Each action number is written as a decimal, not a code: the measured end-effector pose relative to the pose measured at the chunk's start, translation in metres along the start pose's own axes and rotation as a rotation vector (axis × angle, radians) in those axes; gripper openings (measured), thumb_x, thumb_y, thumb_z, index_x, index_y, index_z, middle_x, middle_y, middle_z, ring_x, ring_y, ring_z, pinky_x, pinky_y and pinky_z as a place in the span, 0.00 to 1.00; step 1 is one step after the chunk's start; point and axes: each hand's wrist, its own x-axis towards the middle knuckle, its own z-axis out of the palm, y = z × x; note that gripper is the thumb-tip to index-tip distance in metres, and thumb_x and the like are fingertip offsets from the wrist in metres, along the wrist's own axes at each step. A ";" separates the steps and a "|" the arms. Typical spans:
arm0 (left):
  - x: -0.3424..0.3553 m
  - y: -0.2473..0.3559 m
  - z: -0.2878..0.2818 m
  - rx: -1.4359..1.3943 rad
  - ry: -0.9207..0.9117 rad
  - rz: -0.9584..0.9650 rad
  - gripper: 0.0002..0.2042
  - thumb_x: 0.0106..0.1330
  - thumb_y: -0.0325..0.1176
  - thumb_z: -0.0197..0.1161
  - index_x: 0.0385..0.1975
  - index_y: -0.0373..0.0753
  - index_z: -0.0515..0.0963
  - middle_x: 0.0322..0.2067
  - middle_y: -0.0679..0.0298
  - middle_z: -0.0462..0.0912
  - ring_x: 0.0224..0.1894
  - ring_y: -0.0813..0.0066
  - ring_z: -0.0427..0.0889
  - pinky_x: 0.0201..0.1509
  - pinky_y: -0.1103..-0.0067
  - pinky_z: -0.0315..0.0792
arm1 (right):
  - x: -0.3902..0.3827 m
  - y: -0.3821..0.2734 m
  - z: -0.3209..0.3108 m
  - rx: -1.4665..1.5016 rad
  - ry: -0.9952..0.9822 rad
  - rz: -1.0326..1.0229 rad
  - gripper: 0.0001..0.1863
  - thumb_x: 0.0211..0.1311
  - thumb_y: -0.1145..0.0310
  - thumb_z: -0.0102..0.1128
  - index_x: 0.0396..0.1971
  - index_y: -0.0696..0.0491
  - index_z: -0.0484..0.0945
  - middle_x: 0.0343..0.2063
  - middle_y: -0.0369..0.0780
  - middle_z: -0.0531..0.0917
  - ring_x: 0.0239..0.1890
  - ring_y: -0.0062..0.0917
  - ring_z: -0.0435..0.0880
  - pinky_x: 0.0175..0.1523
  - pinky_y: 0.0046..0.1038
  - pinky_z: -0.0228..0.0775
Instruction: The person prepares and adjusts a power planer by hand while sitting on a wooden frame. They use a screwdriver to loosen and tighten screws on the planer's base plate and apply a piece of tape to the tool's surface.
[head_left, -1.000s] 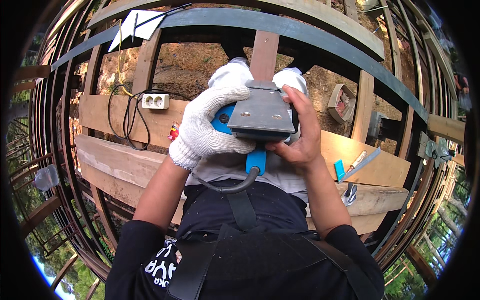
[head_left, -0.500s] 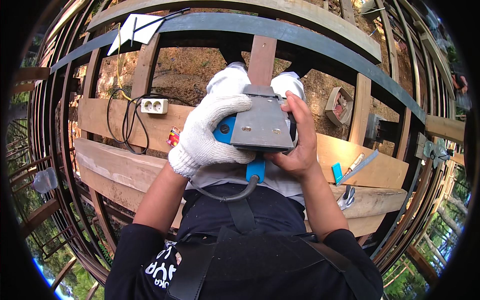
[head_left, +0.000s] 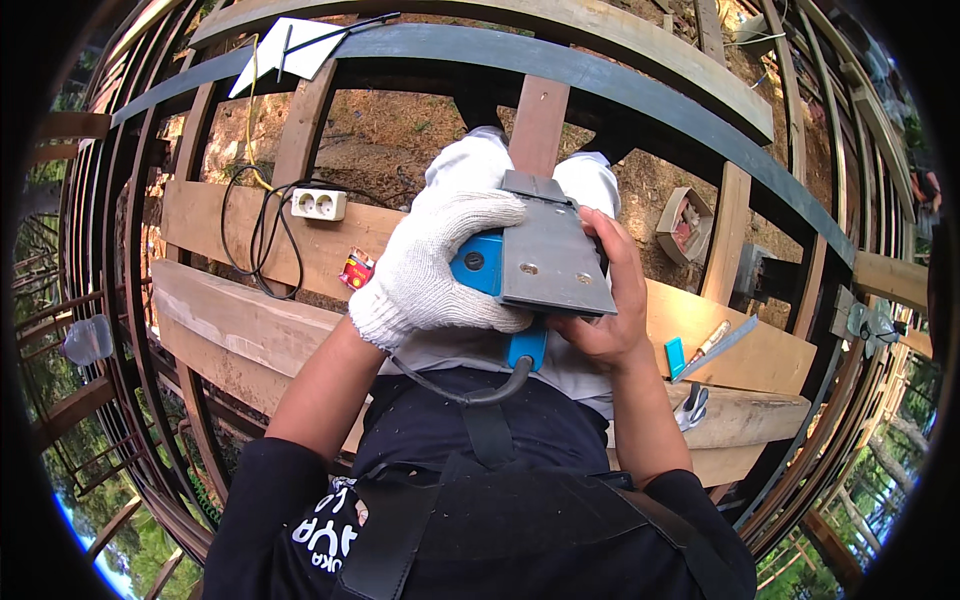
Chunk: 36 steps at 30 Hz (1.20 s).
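Observation:
An electric planer (head_left: 548, 250) with a blue body and a grey metal sole is held over my lap, its sole turned up towards me. My left hand (head_left: 430, 265), in a white knitted glove, grips the planer's left side, thumb below and fingers near the sole's far end. Bare, my right hand (head_left: 618, 300) clasps the opposite side, with fingers along the sole's edge. A dark cord (head_left: 490, 390) curves out from the handle end and passes left under my left wrist. The planer's underside and some fingertips are hidden.
Left of me, a white socket strip (head_left: 319, 205) with looped black cable lies on a plank (head_left: 200, 215), near a small red packet (head_left: 356, 268). At right lie a wooden-handled blade (head_left: 714, 340), a turquoise piece (head_left: 675, 356) and a grey-and-white glove (head_left: 691, 407). A cardboard box (head_left: 686, 226) stands beyond.
The planer and both hands have shifted slightly right in the view, and the sole is tilted a little differently. Both hands keep their hold; the surroundings shift slightly with the view.

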 end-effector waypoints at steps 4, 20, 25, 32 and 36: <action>0.003 0.004 -0.002 -0.091 -0.012 -0.046 0.45 0.33 0.48 0.90 0.57 0.37 0.80 0.56 0.51 0.83 0.61 0.52 0.81 0.69 0.63 0.72 | 0.010 -0.002 -0.005 -0.028 -0.017 -0.087 0.53 0.43 0.47 0.85 0.67 0.61 0.71 0.63 0.54 0.77 0.65 0.48 0.77 0.70 0.46 0.68; 0.002 0.005 -0.002 0.128 0.108 0.121 0.42 0.36 0.58 0.85 0.55 0.44 0.82 0.57 0.56 0.80 0.66 0.47 0.73 0.74 0.54 0.60 | 0.009 0.016 0.007 0.147 -0.003 -0.136 0.50 0.42 0.37 0.83 0.57 0.59 0.77 0.56 0.51 0.84 0.61 0.48 0.82 0.70 0.48 0.70; 0.004 0.009 -0.002 0.113 0.161 0.098 0.37 0.36 0.61 0.82 0.48 0.48 0.86 0.51 0.63 0.84 0.61 0.52 0.75 0.70 0.58 0.63 | 0.009 -0.004 0.017 0.196 0.114 -0.051 0.49 0.42 0.37 0.83 0.57 0.59 0.77 0.55 0.50 0.84 0.62 0.47 0.81 0.69 0.47 0.70; 0.001 0.010 -0.003 0.154 0.245 0.153 0.38 0.35 0.62 0.80 0.48 0.47 0.86 0.51 0.63 0.83 0.59 0.51 0.76 0.67 0.60 0.66 | 0.015 0.006 0.000 0.055 -0.034 -0.195 0.48 0.35 0.43 0.87 0.55 0.57 0.79 0.52 0.49 0.86 0.58 0.45 0.83 0.70 0.50 0.67; -0.005 0.006 0.002 0.092 0.345 0.095 0.45 0.34 0.62 0.81 0.54 0.42 0.82 0.53 0.56 0.80 0.61 0.48 0.75 0.68 0.57 0.66 | 0.014 0.005 0.001 0.049 -0.029 -0.192 0.47 0.33 0.44 0.88 0.53 0.56 0.80 0.50 0.48 0.87 0.57 0.44 0.85 0.70 0.52 0.66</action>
